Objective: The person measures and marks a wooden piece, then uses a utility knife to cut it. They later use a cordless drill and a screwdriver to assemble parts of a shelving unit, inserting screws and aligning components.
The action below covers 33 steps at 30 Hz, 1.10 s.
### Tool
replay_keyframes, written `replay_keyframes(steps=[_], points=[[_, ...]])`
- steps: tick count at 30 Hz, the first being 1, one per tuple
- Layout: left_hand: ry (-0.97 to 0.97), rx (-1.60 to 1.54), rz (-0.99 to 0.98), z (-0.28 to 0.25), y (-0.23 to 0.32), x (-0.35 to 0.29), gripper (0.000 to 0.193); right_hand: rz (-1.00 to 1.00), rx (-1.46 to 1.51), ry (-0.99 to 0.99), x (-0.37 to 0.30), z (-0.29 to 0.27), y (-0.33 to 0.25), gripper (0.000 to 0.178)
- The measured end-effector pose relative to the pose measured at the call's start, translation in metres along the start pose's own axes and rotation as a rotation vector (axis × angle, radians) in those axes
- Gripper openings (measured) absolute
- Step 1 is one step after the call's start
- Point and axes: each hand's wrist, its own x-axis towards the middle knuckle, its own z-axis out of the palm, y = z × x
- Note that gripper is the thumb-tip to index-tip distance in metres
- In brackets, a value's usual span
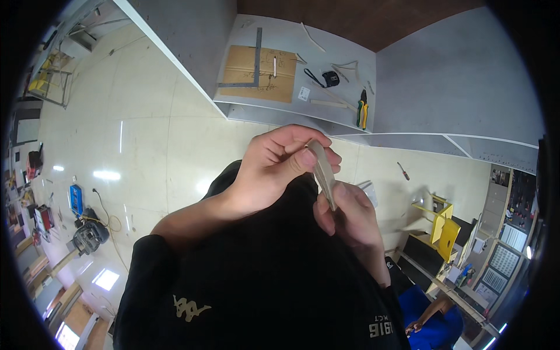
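A narrow grey-beige strip [324, 172], which looks folded or bundled in layers, is held in front of my chest. Its upper end is pinched between the thumb and fingers of my left hand [269, 166]. My right hand [357, 217] grips the lower end, thumb against the strip. The bundle slants from upper left to lower right, and the fingers hide parts of both ends.
Ahead, a grey cabinet shelf [280, 29] holds cardboard [236, 64], a carpenter's square [257, 58], a tape measure [331, 79], pliers [363, 109] and loose strips [326, 105]. A screwdriver [403, 171] lies on the floor. Another person in blue [431, 321] is at lower right, near a yellow chair [448, 239].
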Motion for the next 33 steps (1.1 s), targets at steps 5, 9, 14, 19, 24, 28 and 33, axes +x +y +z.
replay_keyframes(steps=[5,9,14,19,24,28,33], points=[[0.115,-0.11,-0.09,0.007,0.005,0.003,0.029,-0.048,-0.032,0.004,0.004,0.001,0.001,0.051],[0.061,0.084,-0.16,0.009,0.003,0.003,0.028,-0.023,0.095,0.022,0.003,0.002,0.001,0.052],[0.089,0.098,-0.195,0.007,0.006,0.003,0.028,0.022,0.181,-0.008,0.005,-0.001,0.009,0.053],[0.135,0.084,-0.169,0.003,0.005,0.0,0.019,-0.003,-0.074,0.177,0.008,0.007,0.011,0.05],[0.115,0.237,-0.086,0.0,0.005,-0.005,0.021,-0.233,-0.617,0.383,0.009,0.013,0.017,0.033],[0.122,0.244,-0.081,0.0,0.007,-0.005,0.02,-0.322,-0.819,0.439,0.011,0.003,0.022,0.026],[0.168,0.161,-0.085,-0.005,0.002,-0.005,0.018,-0.443,-0.552,0.453,0.011,0.008,0.022,0.022]])
